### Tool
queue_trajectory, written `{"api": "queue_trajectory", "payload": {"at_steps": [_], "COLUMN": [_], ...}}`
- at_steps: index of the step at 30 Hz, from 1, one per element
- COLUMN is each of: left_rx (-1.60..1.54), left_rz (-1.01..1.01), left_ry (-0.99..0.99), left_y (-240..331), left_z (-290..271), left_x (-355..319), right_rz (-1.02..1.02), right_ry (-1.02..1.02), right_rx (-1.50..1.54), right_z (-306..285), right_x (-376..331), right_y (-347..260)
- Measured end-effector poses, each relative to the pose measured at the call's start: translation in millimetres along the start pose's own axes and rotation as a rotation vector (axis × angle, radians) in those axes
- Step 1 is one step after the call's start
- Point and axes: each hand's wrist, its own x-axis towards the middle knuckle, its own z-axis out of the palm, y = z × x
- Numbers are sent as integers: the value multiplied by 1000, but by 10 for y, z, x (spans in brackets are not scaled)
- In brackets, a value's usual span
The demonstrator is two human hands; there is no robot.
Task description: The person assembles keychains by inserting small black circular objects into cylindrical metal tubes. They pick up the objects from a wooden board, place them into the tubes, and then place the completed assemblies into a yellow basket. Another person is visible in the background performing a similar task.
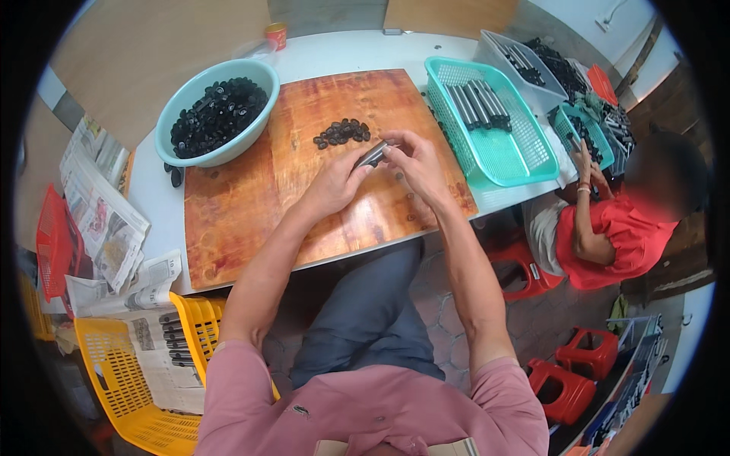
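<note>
Over the wooden board point(251, 216), my left hand point(332, 185) and my right hand point(414, 167) together hold a short silver-and-black tube point(371, 156). The left fingers wrap its near end; the right thumb and fingers pinch the far end. Whether a small part sits between the right fingertips is hidden. Just beyond my hands lies a loose pile of small black oval caps point(342, 134). At the left, a pale blue basin point(221, 157) is heaped with similar black pieces point(213, 114). To the right, several finished-looking silver-and-black tubes point(477, 105) lie side by side in a turquoise basket point(506, 163).
At the right, a co-worker in a red shirt point(608, 247) handles a tube over a smaller turquoise basket point(604, 148). A clear bin point(544, 91) holds more tubes. A yellow crate point(114, 365) lined with newspaper stands lower left. Red stools point(563, 391) stand on the floor.
</note>
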Motion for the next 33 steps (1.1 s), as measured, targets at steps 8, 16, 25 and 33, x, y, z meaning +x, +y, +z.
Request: {"api": "queue_trajectory", "payload": {"at_steps": [8, 16, 25, 33], "left_rx": [546, 540, 530, 529], "left_rz": [69, 124, 107, 27], "left_ry": [-157, -11, -28, -137], "left_y": [134, 127, 132, 194], "left_z": [-123, -31, -30, -70], "left_x": [-256, -411, -398, -322], "right_rz": [33, -64, -146, -49], "right_ry": [-137, -170, -156, -144], "right_rx": [-133, -136, -158, -90], "right_z": [29, 118, 102, 33], "right_x": [-164, -241, -255, -252], "right_y": [157, 379, 502, 334]}}
